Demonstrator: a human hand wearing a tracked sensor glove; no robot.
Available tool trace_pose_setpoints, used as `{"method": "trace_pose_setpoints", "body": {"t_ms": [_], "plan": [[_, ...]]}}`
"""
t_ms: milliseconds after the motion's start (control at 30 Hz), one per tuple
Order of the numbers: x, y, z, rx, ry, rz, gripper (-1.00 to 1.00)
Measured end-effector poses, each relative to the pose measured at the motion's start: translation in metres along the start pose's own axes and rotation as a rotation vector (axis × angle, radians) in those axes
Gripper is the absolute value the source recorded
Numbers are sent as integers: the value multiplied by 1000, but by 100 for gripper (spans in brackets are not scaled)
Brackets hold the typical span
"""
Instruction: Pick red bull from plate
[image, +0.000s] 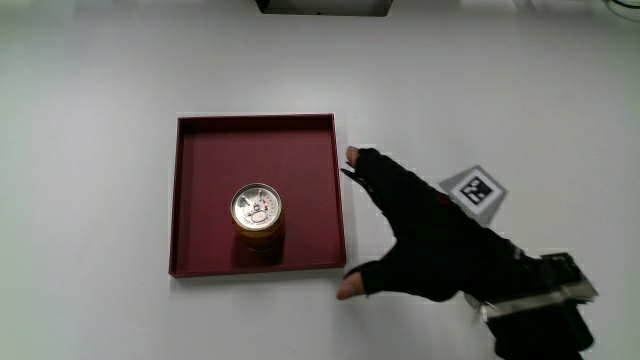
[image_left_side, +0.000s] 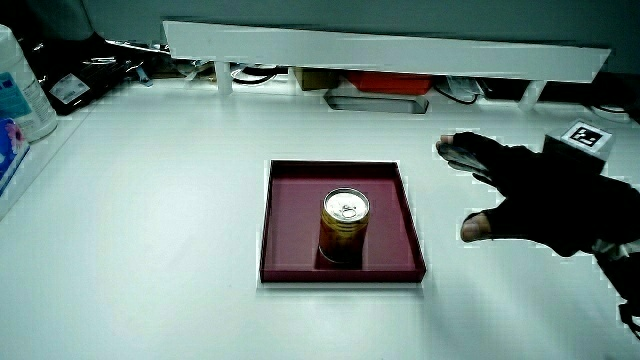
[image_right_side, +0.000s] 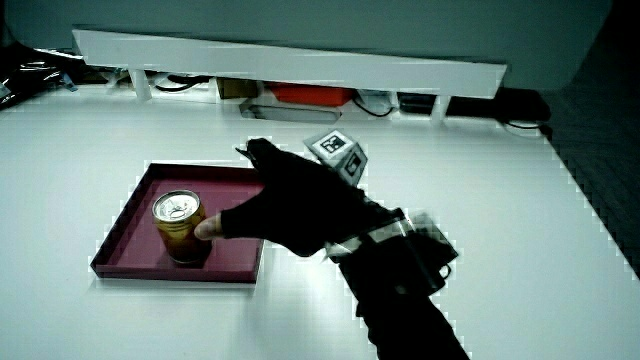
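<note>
A gold can with a silver pull-tab lid (image: 257, 216) (image_left_side: 343, 226) (image_right_side: 179, 226) stands upright in a square dark red plate (image: 200, 160) (image_left_side: 290, 225) (image_right_side: 130, 225), in the part of the plate nearer to the person. The gloved hand (image: 420, 235) (image_left_side: 545, 195) (image_right_side: 295, 205) hovers over the table beside the plate, apart from the can. Its fingers are spread and hold nothing, with the thumb (image: 355, 285) stretched toward the plate's near corner. A patterned cube (image: 473, 192) (image_left_side: 583, 138) (image_right_side: 337, 150) sits on its back.
A low white partition (image_left_side: 380, 48) (image_right_side: 290, 62) runs along the table's edge farthest from the person, with cables and a red item under it. A white bottle (image_left_side: 18, 90) stands at the table's edge in a side view.
</note>
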Motion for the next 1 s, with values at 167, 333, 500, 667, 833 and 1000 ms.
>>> {"method": "trace_pose_setpoints", "body": {"t_ms": [167, 333, 500, 667, 833, 1000], "plan": [[13, 27, -11, -26, 45, 43, 0], [21, 52, -24, -44, 84, 37, 0], [32, 72, -37, -63, 86, 42, 0], [37, 84, -49, -72, 84, 45, 0], [39, 91, -55, -78, 90, 49, 0], [41, 92, -57, -80, 104, 56, 0]]}}
